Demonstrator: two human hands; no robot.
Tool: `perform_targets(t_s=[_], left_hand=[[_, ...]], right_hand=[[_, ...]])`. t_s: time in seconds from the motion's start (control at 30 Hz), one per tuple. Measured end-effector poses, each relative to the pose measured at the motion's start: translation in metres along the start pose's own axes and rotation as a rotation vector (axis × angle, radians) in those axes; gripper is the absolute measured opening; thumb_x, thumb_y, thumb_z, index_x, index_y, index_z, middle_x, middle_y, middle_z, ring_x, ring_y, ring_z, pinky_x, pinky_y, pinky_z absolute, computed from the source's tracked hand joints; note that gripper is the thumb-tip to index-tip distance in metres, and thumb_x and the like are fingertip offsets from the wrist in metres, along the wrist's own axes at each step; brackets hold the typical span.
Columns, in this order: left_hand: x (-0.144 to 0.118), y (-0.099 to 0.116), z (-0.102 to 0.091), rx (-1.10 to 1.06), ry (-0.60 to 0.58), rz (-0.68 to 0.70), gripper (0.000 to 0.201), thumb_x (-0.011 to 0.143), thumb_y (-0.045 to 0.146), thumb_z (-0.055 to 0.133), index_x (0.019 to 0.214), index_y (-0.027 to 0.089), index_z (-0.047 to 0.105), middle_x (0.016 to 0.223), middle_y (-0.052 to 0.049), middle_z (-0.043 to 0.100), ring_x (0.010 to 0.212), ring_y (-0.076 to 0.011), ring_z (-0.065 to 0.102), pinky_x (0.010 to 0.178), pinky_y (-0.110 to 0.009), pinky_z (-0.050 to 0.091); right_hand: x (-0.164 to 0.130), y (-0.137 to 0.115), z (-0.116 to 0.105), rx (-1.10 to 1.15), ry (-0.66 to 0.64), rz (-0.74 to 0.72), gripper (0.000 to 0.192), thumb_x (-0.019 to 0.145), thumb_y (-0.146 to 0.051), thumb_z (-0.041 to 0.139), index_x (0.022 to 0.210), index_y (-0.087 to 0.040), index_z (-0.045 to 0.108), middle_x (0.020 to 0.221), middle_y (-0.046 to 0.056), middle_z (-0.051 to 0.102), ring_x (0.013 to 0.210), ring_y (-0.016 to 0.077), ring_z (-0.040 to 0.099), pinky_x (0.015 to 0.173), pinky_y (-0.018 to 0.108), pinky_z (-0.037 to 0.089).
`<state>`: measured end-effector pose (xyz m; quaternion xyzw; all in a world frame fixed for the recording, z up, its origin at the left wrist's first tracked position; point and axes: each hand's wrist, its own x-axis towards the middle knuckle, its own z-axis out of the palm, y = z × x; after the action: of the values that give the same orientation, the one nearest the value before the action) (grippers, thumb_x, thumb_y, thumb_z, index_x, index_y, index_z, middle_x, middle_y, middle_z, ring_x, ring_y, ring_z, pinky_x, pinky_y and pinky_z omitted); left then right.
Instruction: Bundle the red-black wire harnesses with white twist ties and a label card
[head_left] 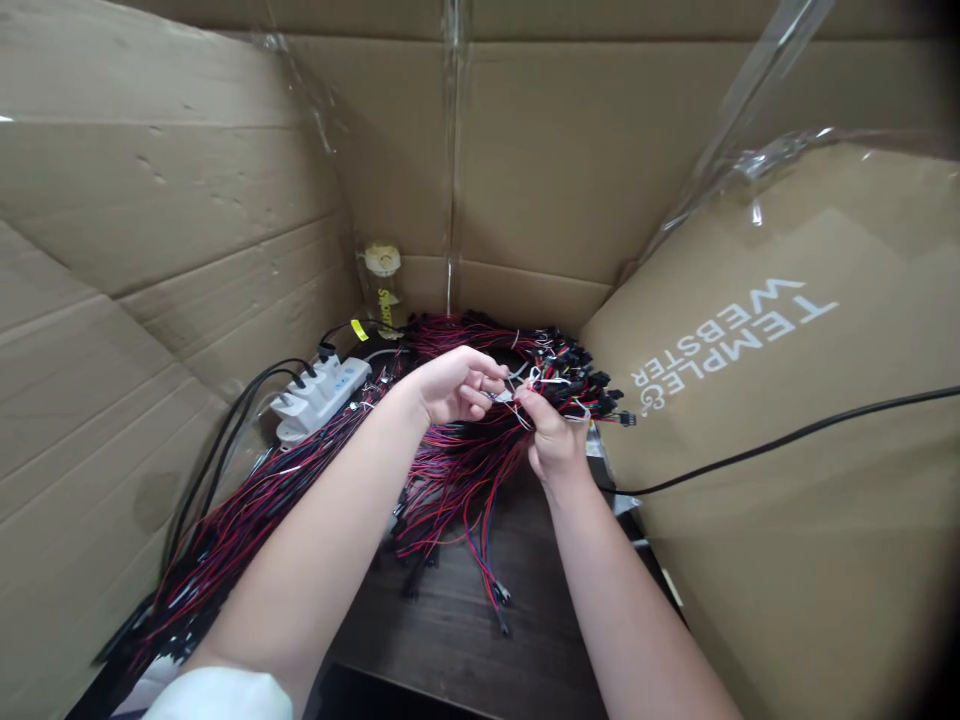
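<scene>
My left hand point(459, 388) has its fingers curled at a small white tie point(504, 396), apparently pinching its end, though the exact grip is small in view. Close on its right, my right hand point(556, 432) is closed, thumb uppermost, around a bundle of thin wires point(517, 440) where white ties loop about it. Black connectors point(600, 385) stick out beyond this hand on the right. Red, black and blue wires fan down from the bundle toward the dark tabletop point(465, 620), some ending in loose plugs point(501, 595).
A white power strip point(319, 405) with plugged-in adapters stands left, beside a long heap of wires point(247, 540). More wire bundles point(472, 335) lie behind my hands. A clear bottle with a yellowish cap point(384, 290) stands at the back. Cardboard walls point(540, 160) surround the table; a black cable point(780, 440) crosses the right one.
</scene>
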<state>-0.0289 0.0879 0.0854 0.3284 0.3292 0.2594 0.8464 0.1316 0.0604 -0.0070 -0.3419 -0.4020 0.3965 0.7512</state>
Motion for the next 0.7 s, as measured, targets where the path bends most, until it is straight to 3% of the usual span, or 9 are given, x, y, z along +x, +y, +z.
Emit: perform_targets(t_s=[0.1, 0.27, 0.33, 0.4, 0.5, 0.6, 0.7], left_hand=[[0.004, -0.011, 0.014, 0.25, 0.152, 0.073, 0.009, 0.084, 0.016, 0.064, 0.087, 0.01, 0.07, 0.082, -0.006, 0.071, 0.046, -0.003, 0.045, 0.051, -0.02, 0.048], [0.011, -0.03, 0.023, 0.688, 0.392, 0.34, 0.012, 0.081, 0.017, 0.063, 0.076, 0.011, 0.072, 0.088, -0.008, 0.074, 0.064, -0.0087, 0.056, 0.063, -0.024, 0.047], [0.013, -0.037, 0.024, 0.818, 0.462, 0.425, 0.014, 0.081, 0.017, 0.06, 0.085, 0.012, 0.073, 0.093, -0.01, 0.075, 0.078, -0.0148, 0.065, 0.075, -0.028, 0.052], [0.013, -0.042, 0.023, 1.034, 0.509, 0.514, 0.029, 0.079, 0.019, 0.062, 0.104, 0.011, 0.071, 0.111, -0.015, 0.075, 0.103, -0.0241, 0.069, 0.094, -0.036, 0.053], [0.01, -0.046, 0.019, 1.445, 0.379, 0.563, 0.065, 0.072, 0.032, 0.072, 0.133, 0.012, 0.06, 0.138, -0.02, 0.062, 0.131, -0.0375, 0.057, 0.112, -0.049, 0.046], [0.004, -0.046, 0.012, 1.635, 0.237, 0.514, 0.068, 0.071, 0.047, 0.077, 0.129, 0.014, 0.061, 0.131, -0.018, 0.065, 0.121, -0.0405, 0.061, 0.105, -0.051, 0.049], [-0.009, -0.047, 0.014, 1.683, 0.332, 0.578, 0.074, 0.068, 0.054, 0.081, 0.128, 0.016, 0.062, 0.13, -0.017, 0.066, 0.122, -0.042, 0.06, 0.109, -0.055, 0.044]], right_hand=[[0.001, 0.003, -0.001, 0.075, 0.093, 0.058, 0.022, 0.064, -0.028, 0.088, 0.08, -0.021, 0.074, 0.085, 0.001, 0.073, 0.083, 0.0218, 0.068, 0.091, 0.041, 0.059], [0.004, 0.006, -0.011, 0.16, 0.188, 0.159, 0.034, 0.058, -0.028, 0.091, 0.087, -0.02, 0.075, 0.09, 0.001, 0.074, 0.085, 0.021, 0.069, 0.089, 0.039, 0.06], [0.005, 0.005, -0.012, 0.19, 0.199, 0.189, 0.033, 0.058, -0.028, 0.091, 0.085, -0.019, 0.074, 0.088, 0.0, 0.073, 0.083, 0.02, 0.068, 0.087, 0.038, 0.061], [0.007, 0.001, -0.011, 0.217, 0.195, 0.213, 0.03, 0.057, -0.028, 0.089, 0.081, -0.019, 0.073, 0.085, 0.0, 0.072, 0.081, 0.0192, 0.067, 0.086, 0.037, 0.061], [0.008, -0.008, -0.008, 0.248, 0.157, 0.255, 0.027, 0.055, -0.029, 0.087, 0.077, -0.02, 0.072, 0.081, 0.0, 0.071, 0.078, 0.0194, 0.067, 0.086, 0.039, 0.062], [0.008, -0.026, -0.004, 0.265, 0.096, 0.29, 0.026, 0.057, -0.033, 0.084, 0.077, -0.022, 0.071, 0.08, 0.0, 0.069, 0.079, 0.0222, 0.068, 0.088, 0.045, 0.064], [0.007, -0.052, 0.006, 0.245, 0.03, 0.272, 0.022, 0.061, -0.033, 0.083, 0.078, -0.024, 0.071, 0.082, 0.001, 0.068, 0.084, 0.0241, 0.069, 0.092, 0.048, 0.064]])
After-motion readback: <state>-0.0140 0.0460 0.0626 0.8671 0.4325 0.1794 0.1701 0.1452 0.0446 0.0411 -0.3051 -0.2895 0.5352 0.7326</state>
